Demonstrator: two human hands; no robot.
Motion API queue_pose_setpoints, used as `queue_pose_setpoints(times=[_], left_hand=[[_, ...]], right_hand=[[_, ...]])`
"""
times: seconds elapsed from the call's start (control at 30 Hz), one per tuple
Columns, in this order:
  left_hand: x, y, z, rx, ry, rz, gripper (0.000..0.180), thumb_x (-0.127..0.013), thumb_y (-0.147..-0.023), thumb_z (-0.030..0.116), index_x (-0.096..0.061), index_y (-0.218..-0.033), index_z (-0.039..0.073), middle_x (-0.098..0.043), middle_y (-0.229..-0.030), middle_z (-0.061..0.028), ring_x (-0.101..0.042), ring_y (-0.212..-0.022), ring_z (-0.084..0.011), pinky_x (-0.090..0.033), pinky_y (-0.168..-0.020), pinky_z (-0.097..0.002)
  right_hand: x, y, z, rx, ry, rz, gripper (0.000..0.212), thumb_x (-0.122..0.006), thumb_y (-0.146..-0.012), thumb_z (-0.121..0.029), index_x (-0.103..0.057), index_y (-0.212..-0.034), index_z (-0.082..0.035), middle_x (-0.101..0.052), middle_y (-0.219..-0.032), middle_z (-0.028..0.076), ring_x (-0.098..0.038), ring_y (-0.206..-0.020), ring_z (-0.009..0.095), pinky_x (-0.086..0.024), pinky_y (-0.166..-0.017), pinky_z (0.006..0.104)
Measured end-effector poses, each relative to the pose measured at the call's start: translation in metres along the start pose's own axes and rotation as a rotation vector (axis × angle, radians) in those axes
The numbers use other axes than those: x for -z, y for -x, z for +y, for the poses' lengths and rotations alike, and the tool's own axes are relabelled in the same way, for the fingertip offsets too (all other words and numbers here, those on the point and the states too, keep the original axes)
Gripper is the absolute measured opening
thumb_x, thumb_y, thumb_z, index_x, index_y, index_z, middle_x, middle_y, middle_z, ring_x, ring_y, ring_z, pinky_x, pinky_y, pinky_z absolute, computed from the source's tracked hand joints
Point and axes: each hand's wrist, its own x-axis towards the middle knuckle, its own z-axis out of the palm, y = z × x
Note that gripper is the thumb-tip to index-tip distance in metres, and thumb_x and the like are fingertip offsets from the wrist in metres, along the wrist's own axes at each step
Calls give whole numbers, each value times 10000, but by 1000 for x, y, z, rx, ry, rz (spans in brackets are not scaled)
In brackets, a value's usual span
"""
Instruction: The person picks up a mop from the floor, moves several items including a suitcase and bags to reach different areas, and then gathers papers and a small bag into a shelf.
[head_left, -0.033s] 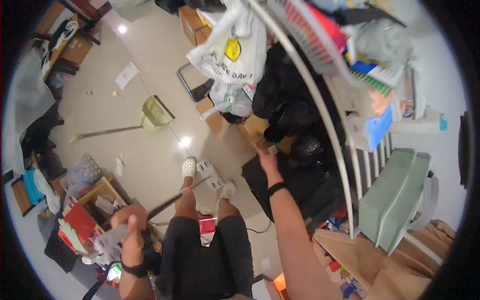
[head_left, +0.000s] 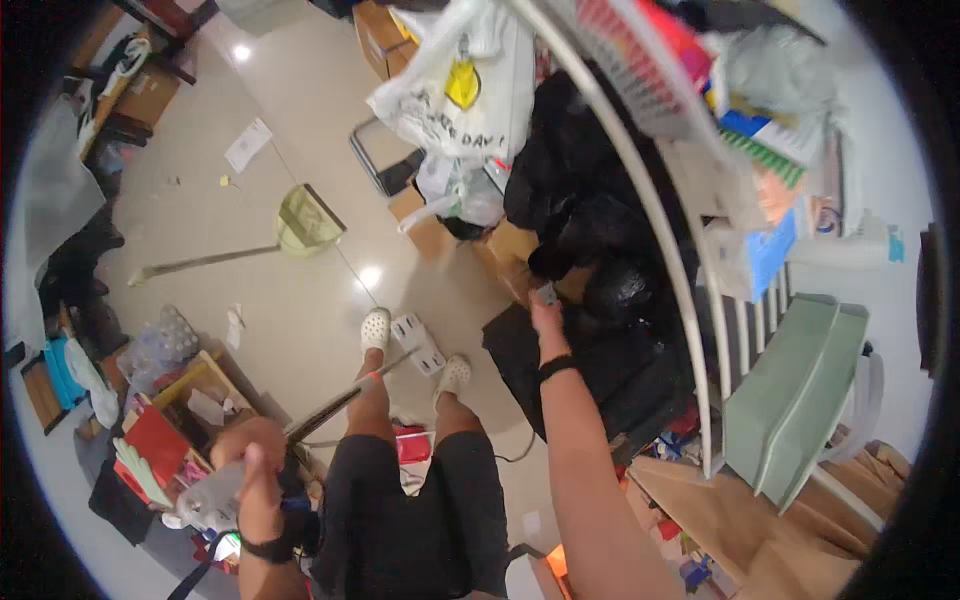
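Observation:
My left hand [head_left: 258, 480] is at the lower left, blurred, its fingers curled round a long thin pole [head_left: 340, 405] that slants down toward the floor by my feet. Below that hand shows a cloudy clear plastic item [head_left: 212, 500]; whether I hold it too is unclear. My right hand [head_left: 546, 318] reaches forward to the edge of a pile of black plastic bags [head_left: 625, 290], beside an open cardboard box [head_left: 510, 250]. Its fingers are closed on a small pale piece [head_left: 545, 292], too small to name.
A pale green dustpan [head_left: 305, 222] with a long handle lies on the tiled floor. White plastic bags [head_left: 460, 90] stand ahead of the black ones. A curved white rail [head_left: 650, 200] passes on the right, near a green bin-like container [head_left: 795, 390]. A white power strip [head_left: 418, 343] lies between my feet.
My right hand's outstretched finger has drawn in, and the fingers now close on the small pale piece. My left hand stays nearly in place with the pole.

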Motion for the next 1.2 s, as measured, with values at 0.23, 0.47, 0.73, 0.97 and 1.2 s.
queue_pose_setpoints(times=[0.23,0.47,0.73,0.97,1.2], left_hand=[[6,31,-23,-117,150,17,313,-553,-821,281,-396,-606,117,-407,-522,-17,-395,-483,-169,-310,-469,-273],[60,68,-43,48,608,-41,94,-446,-895,212,-461,-885,119,-437,-822,-23,-399,-981,-145,-234,-989,-328],[-10,3,-5,-273,66,2,295,-502,-805,159,-342,-564,104,-317,-460,-33,-332,-426,-149,-308,-540,-351],[-9,-4,-14,-57,139,-114,114,-475,-840,177,-415,-768,112,-392,-722,-50,-402,-698,-200,-313,-741,-370],[-40,-26,-3,-154,-85,251,265,-501,-775,117,-345,-562,94,-301,-457,-10,-292,-411,-166,-284,-491,-369]], right_hand=[[-19,-114,58,179,307,-61,488,-495,-847,-371,-452,-1254,-105,-530,-1156,147,-509,-1045,295,-378,-900,409],[-72,-159,-17,713,641,369,420,-510,-838,-320,-519,-1146,-34,-537,-1141,167,-525,-1000,322,-404,-861,395],[-87,-137,-160,926,-194,490,461,-467,-865,-374,-521,-1152,-18,-540,-1167,125,-533,-1004,250,-420,-831,330],[-104,-140,80,70,173,526,505,-498,-842,-433,-529,-1167,-48,-516,-1202,165,-504,-1068,308,-404,-873,381],[-4,-100,19,-66,-778,752,490,-512,-846,-381,-491,-1207,-52,-478,-1241,162,-420,-1166,285,-334,-964,381]])
